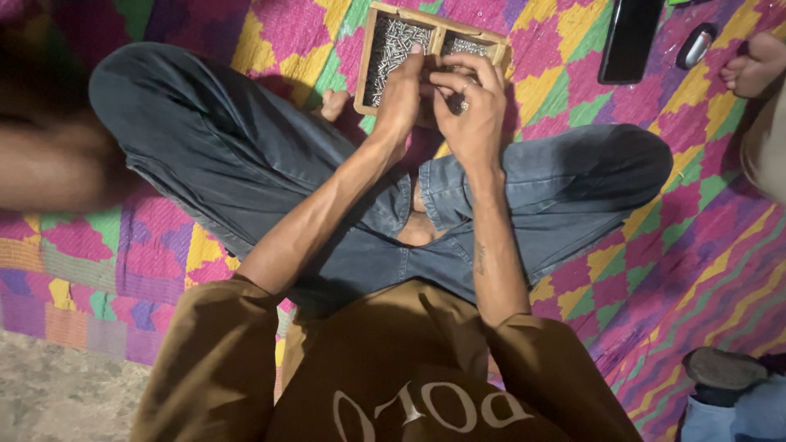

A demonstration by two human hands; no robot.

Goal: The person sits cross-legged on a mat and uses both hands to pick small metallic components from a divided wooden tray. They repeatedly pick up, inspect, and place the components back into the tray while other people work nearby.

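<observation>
Both hands met over the wooden tray's (370, 61) near edge, left hand (403, 94) and right hand (471, 102) pinching a small metal part (458, 104), both compartments of small metal pieces (393, 49) looking full, so little seemed done.

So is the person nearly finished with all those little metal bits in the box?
Hard to say. The wooden tray has two compartments, both full of small metal pieces. No finished pile shows. Both the left hand and right hand are pinching something tiny over the tray, too small to make out. Plenty of pieces remain.
</observation>
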